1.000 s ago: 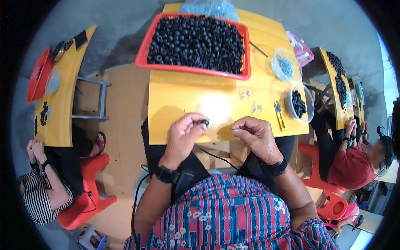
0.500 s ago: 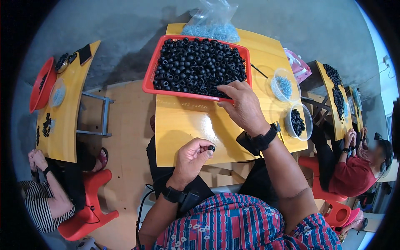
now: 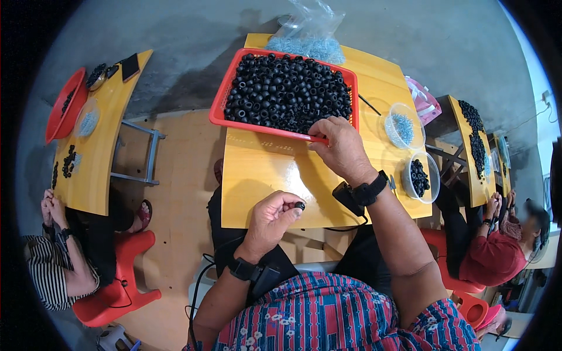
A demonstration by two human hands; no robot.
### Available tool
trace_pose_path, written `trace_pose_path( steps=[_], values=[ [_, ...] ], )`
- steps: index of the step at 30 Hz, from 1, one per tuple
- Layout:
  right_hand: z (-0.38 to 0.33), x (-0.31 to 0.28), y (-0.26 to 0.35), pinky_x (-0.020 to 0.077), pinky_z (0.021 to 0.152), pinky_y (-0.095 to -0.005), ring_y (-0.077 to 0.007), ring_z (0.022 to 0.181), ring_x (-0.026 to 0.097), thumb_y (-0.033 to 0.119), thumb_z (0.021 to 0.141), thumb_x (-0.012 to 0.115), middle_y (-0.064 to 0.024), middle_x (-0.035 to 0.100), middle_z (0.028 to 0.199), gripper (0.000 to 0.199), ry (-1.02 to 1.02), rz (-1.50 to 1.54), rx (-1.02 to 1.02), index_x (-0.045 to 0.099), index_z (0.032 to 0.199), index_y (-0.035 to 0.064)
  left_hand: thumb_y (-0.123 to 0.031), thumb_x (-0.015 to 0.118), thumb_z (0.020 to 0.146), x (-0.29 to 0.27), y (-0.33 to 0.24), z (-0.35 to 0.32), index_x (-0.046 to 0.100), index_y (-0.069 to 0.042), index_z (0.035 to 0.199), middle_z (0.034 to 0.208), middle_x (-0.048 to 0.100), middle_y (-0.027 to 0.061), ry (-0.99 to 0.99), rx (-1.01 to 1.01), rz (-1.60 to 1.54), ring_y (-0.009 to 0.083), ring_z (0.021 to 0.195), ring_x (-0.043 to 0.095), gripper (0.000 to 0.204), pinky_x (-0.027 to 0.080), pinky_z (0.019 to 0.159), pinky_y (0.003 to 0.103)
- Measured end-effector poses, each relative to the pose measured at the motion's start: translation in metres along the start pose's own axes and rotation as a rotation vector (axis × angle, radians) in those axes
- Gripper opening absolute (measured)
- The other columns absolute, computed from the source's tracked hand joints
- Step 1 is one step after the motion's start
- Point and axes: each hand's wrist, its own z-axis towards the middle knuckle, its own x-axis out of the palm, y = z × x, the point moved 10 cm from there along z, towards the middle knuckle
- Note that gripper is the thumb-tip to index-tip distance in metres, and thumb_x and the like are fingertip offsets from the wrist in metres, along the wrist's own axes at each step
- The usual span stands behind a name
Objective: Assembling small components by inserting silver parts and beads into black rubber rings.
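Observation:
Over the table's near edge, my left hand (image 3: pixel 271 222) pinches a small hollow black cap (image 3: pixel 300 206) between thumb and fingers. My right hand (image 3: pixel 342 149) is at the front right rim of a red plastic basket (image 3: pixel 263 130), its fingers curled with the thumb on the near side of the rim. Whatever its fingertips hold, if anything, is hidden. Inside the basket lies a heap of similar black caps (image 3: pixel 281 93), many with their round openings showing.
On my yellow table (image 3: pixel 257 175) are a tub of clear bluish pieces (image 3: pixel 402 130), a tub of black caps (image 3: pixel 419 178), a dark stick (image 3: pixel 369 105) and a plastic bag (image 3: pixel 307 44) behind the basket. People sit at tables on both sides.
My right hand has drawn back slightly from the caps toward the basket's front rim, its fingers more curled. My left hand still holds its cap. The whole view has shifted a little.

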Motion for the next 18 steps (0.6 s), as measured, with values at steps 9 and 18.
trace_pose_path(
  steps=[9, 18],
  values=[
    [0.001, -0.007, -0.011, 0.0482, 0.075, -0.0405, -0.0313, 0.085, 0.058, 0.013, 0.068, 0.075, -0.0126, 0.059, 0.085, 0.022, -0.046, 0.152, 0.140, 0.065, 0.085, 0.0040, 0.002, 0.059, 0.087, 0.000, 0.002, -0.002, 0.060, 0.002, 0.103, 0.091, 0.057, 0.0012, -0.060, -0.031, -0.035, 0.0062, 0.082, 0.052, 0.016, 0.045, 0.075, 0.020],
    [-0.001, 0.002, -0.006, 0.0478, 0.076, -0.0401, -0.0322, 0.085, 0.058, 0.014, 0.069, 0.074, -0.0134, 0.059, 0.084, 0.025, -0.016, 0.028, -0.070, 0.065, 0.089, 0.0027, 0.000, 0.057, 0.090, 0.001, 0.001, -0.001, 0.058, 0.002, 0.105, 0.093, 0.057, 0.0035, -0.054, -0.034, 0.025, 0.0086, 0.084, 0.056, 0.015, 0.054, 0.079, 0.026]
  ],
)
